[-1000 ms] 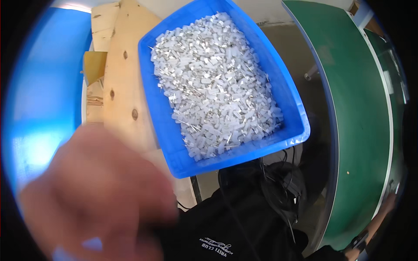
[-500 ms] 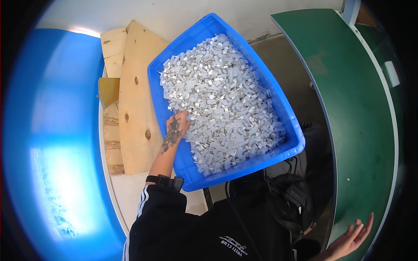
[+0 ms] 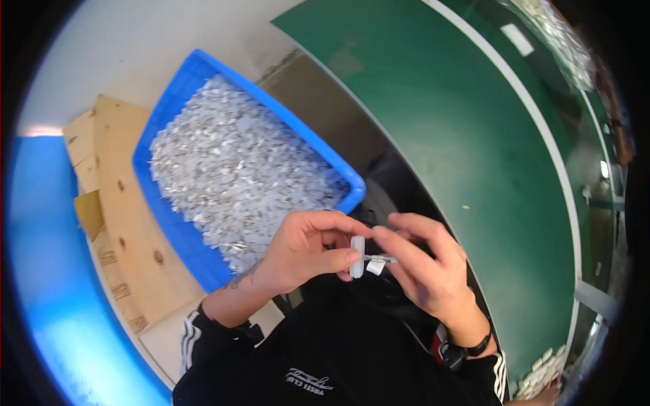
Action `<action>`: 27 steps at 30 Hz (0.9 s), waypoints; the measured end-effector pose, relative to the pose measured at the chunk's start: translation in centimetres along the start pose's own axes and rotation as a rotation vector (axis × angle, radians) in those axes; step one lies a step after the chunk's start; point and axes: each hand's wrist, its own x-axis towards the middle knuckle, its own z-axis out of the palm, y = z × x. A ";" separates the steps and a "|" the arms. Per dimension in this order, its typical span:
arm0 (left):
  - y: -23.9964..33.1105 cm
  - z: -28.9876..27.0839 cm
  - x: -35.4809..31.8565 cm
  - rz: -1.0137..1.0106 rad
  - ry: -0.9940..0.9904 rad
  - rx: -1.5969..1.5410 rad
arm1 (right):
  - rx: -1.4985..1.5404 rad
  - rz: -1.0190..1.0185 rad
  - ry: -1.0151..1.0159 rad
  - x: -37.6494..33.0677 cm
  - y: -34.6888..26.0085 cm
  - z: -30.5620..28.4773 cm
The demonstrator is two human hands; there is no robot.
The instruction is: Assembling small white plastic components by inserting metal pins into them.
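A blue plastic bin (image 3: 177, 233) heaped with small white and silvery parts (image 3: 237, 172) sits left of a green conveyor belt (image 3: 460, 142). Light plywood sheets (image 3: 115, 223) lie beside the bin's left wall. A few white parts (image 3: 542, 358) lie near the belt's lower right edge.

White plastic piece (image 3: 357, 256): small, oblong, rounded at both ends; held upright between thumb and fingers of the left hand (image 3: 305, 250), in front of the person's dark top.
Metal pin (image 3: 380, 258): thin, silvery, lying level; pinched by the right hand (image 3: 423, 271), one end touching the white piece's side.
Second white bit (image 3: 374, 268): small, pale, just below the pin, beside the upright piece; its exact shape cannot be made out.
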 end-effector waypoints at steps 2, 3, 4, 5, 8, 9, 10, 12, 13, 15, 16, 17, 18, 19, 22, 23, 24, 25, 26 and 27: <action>-0.1 1.4 1.0 -0.045 -0.100 -0.001 | -0.029 -0.035 0.010 -0.8 0.2 -1.1; 0.1 2.0 1.5 -0.093 -0.131 -0.010 | -0.025 -0.086 0.028 -1.1 0.3 -1.5; 0.1 2.6 1.9 -0.139 -0.158 -0.018 | -0.039 -0.074 0.022 -1.6 0.3 -1.8; 0.0 3.0 2.3 -0.146 -0.169 -0.025 | -0.033 -0.039 0.051 -2.0 0.2 -2.1; -0.7 4.1 3.0 -0.193 -0.163 -0.019 | -0.006 0.038 0.120 -3.5 0.0 -2.4; -1.2 4.5 3.0 -0.107 -0.155 -0.003 | 0.016 0.074 0.161 -4.1 -0.2 -2.5; -1.5 4.7 2.9 -0.020 -0.145 0.014 | 0.020 0.076 0.158 -4.6 -0.4 -2.5; -1.4 5.1 2.6 0.168 -0.176 0.359 | 0.216 0.304 0.253 -5.5 -0.6 -2.8; -1.5 5.1 2.7 0.296 -0.185 0.466 | 0.280 0.317 0.275 -5.8 -0.4 -2.7; -1.6 5.4 2.7 0.419 -0.188 0.567 | 0.312 0.355 0.299 -6.7 -0.4 -2.6; -1.4 5.8 2.8 0.535 -0.168 0.689 | 0.343 0.389 0.328 -7.0 -0.4 -2.6; -1.4 5.9 2.7 0.653 -0.142 0.814 | 0.345 0.379 0.342 -7.0 -0.4 -2.5; -1.7 6.0 2.5 0.652 -0.134 0.813 | 0.349 0.378 0.335 -7.1 -0.4 -2.5; -2.1 6.1 2.4 0.686 -0.125 0.797 | 0.339 0.363 0.337 -7.2 -0.4 -2.4; -2.6 6.4 2.5 0.761 -0.099 0.819 | 0.310 0.340 0.352 -7.6 -0.2 -2.2; -2.5 6.7 2.5 0.831 -0.060 0.931 | 0.287 0.328 0.366 -7.8 -0.2 -2.2; -2.3 6.8 2.5 0.900 -0.020 1.044 | 0.288 0.330 0.366 -7.7 -0.2 -2.0; -2.0 6.9 2.4 0.898 -0.020 1.044 | 0.237 0.319 0.381 -7.5 -0.2 -1.8; -1.6 7.0 2.3 0.862 -0.029 1.119 | 0.182 0.310 0.397 -7.4 -0.2 -1.8; -1.3 7.1 2.4 0.826 -0.038 1.193 | 0.180 0.313 0.397 -7.4 -0.1 -1.8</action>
